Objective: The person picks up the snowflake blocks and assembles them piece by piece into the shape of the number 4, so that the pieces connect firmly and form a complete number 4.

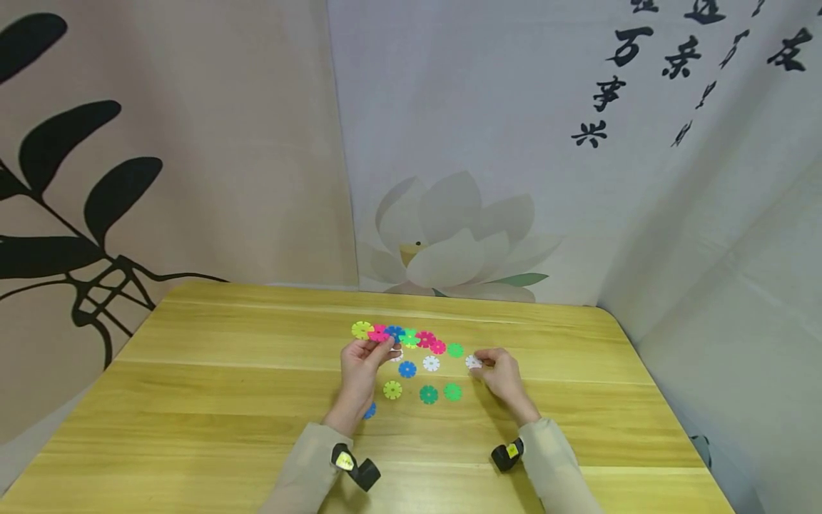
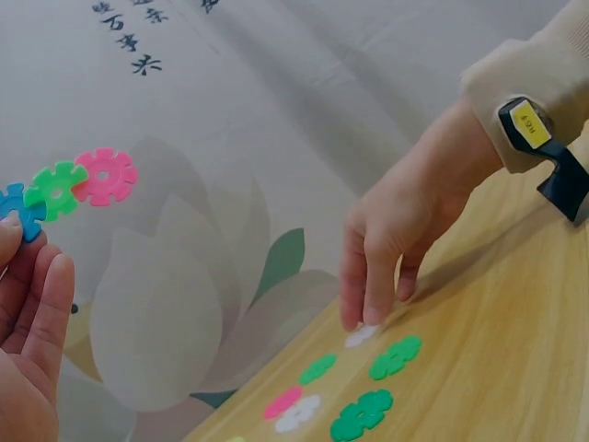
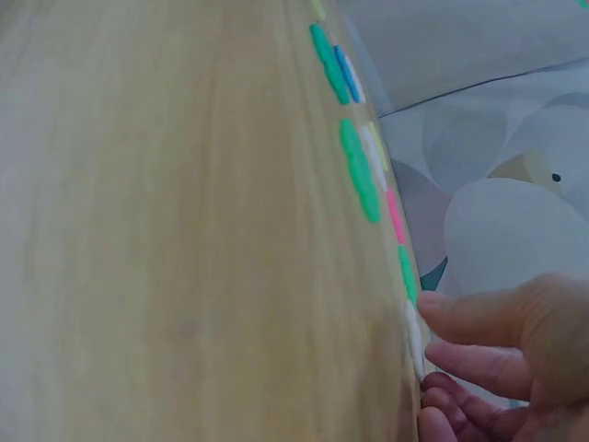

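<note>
My left hand (image 1: pixel 361 371) grips a row of linked plastic snowflake discs, raised above the table. In the head view the row runs from a yellow disc (image 1: pixel 362 330) through pink, a blue disc (image 1: pixel 394 333) and a green disc (image 1: pixel 409 337) to a pink disc (image 1: pixel 425 339). Thumb and fingers pinch it at the blue one, as the left wrist view shows. At the right, my right hand (image 1: pixel 503 375) has its thumb and fingertips at the edges of a white disc (image 1: pixel 472 362), which lies on or very near the tabletop; the right wrist view shows this white disc (image 3: pixel 414 341) edge-on.
Loose discs lie between the hands: blue (image 1: pixel 407 369), white (image 1: pixel 431 363), yellow (image 1: pixel 392 390), dark green (image 1: pixel 428 394), light green (image 1: pixel 452 392), another green (image 1: pixel 455 350) and pink (image 1: pixel 438 347). A blue disc (image 1: pixel 369 410) is partly hidden by the left wrist. Behind the wooden table (image 1: pixel 225 400) hangs a printed cloth (image 1: pixel 462 107).
</note>
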Action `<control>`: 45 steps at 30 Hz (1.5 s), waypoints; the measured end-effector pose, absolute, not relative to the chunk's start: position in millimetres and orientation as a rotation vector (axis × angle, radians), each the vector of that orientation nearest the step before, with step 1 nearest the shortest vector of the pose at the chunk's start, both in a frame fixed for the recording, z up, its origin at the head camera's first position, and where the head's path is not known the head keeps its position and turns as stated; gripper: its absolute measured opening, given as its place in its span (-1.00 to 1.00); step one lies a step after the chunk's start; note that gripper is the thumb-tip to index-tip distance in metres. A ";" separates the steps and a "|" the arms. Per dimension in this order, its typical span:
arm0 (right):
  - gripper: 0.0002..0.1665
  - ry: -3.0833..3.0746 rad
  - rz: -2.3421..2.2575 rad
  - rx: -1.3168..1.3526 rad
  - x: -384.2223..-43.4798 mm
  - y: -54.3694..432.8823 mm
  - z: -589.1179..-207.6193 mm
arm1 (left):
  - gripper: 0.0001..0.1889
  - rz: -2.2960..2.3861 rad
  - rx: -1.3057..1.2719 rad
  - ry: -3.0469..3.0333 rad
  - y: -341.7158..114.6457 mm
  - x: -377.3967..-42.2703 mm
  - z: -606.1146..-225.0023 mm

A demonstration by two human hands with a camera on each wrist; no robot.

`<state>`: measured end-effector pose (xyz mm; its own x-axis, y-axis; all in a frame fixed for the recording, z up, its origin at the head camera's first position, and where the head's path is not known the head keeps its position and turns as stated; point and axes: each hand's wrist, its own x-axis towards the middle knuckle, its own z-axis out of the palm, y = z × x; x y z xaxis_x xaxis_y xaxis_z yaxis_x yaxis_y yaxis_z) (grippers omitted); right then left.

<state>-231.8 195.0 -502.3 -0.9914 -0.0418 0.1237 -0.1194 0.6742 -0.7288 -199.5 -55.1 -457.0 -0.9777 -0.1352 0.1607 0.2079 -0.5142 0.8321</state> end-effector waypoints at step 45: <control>-0.88 -2.534 1.838 -0.198 -220.2 185.2 -478.9 | -0.71 -2.582 -0.082 -1.429 -54.7 -197.6 -459.1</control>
